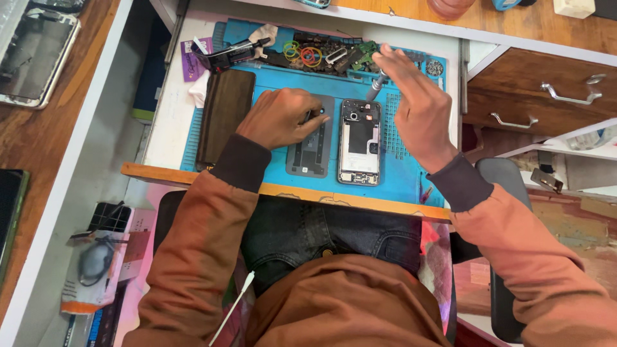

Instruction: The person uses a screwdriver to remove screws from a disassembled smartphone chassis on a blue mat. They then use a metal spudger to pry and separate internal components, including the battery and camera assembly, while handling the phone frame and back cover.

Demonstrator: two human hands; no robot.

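The right hand (421,109) has its grip closed around a slim grey metal screwdriver (376,85), whose tip points down at the opened silver-framed phone (360,141) just below. The left hand (283,117) presses curled fingers onto a dark grey rectangular back cover (312,151), lying beside the phone on the blue rubber mat (273,170).

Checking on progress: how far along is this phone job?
Done: the phone lies open, its back panel off beside it. In hand: right hand holds a screwdriver at the phone's top; left hand rests on the panel. Left: the insides still sit in the frame.
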